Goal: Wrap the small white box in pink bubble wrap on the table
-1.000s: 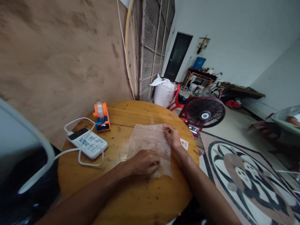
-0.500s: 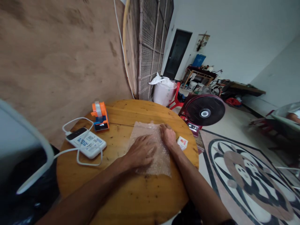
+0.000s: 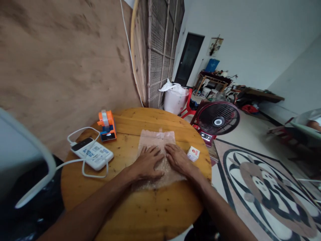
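A sheet of clear bubble wrap (image 3: 157, 138) lies spread on the round wooden table (image 3: 150, 214). My left hand (image 3: 149, 163) presses flat on its left half, fingers spread, holding nothing. On the right half lies my right hand (image 3: 177, 159), also flat, with its fingers stretched out toward the far edge. Both palms hide much of the sheet's middle. Just right of my right hand stands a small white box (image 3: 193, 153) with red print, apart from the wrap.
On the table's left are an orange and blue tape dispenser (image 3: 107, 125) and a white power bank (image 3: 96, 155) with a looped white cable (image 3: 84, 160). Beyond the right edge stands a fan (image 3: 218, 118). A white sack (image 3: 175, 98) and red chair (image 3: 187, 106) are behind the table.
My right hand has come back from the sheet's far right edge and opened flat on the wrap. My left hand's fingers have spread and shifted slightly left. The fan blades now show more clearly.
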Tool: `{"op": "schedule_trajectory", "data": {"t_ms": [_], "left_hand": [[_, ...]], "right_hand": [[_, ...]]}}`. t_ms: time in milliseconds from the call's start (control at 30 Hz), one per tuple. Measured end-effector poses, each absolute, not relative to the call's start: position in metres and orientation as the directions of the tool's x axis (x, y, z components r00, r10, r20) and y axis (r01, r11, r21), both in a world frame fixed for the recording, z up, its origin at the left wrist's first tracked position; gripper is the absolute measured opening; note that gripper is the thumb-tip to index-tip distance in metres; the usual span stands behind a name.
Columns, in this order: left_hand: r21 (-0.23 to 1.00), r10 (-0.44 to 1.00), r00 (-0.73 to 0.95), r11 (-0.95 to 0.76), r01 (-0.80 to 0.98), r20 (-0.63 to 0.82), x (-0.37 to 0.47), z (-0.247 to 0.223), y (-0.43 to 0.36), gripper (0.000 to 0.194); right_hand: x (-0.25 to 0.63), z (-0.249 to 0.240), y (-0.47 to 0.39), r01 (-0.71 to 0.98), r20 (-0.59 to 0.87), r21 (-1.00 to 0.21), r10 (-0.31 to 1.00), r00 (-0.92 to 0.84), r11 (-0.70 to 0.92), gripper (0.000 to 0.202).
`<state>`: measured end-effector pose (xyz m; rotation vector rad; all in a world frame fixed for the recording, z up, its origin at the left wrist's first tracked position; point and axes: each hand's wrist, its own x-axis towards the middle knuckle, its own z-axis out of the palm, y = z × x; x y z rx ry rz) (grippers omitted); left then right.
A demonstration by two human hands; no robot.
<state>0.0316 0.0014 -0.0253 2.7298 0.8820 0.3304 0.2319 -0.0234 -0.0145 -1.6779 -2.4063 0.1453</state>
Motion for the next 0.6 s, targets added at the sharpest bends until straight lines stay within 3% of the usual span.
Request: {"op": "schedule_trajectory", "data": {"t_ms": [133,367,600], "left_hand": [[0.293,0.611,0.788,-0.770,0.567,0.081,0.030,-0.024,0.003,0.069],[0.279,0.664,0.747,-0.724,0.630,0.037,0.029,-0.028,0.008,0.092],[0.247,0.664,0.747,-0.727,0.641,0.016,0.028,-0.029,0.009,0.089]], "right_hand": [[0.244,-0.030,-0.022,0.946,0.088,-0.220,0.971,-0.224,0.238,0.052],[0.243,-0.032,-0.023,0.942,0.106,-0.245,0.972,-0.209,0.229,0.054],[0.244,-0.028,-0.026,0.922,0.178,-0.276,0.957,-0.230,0.273,0.048]]}}
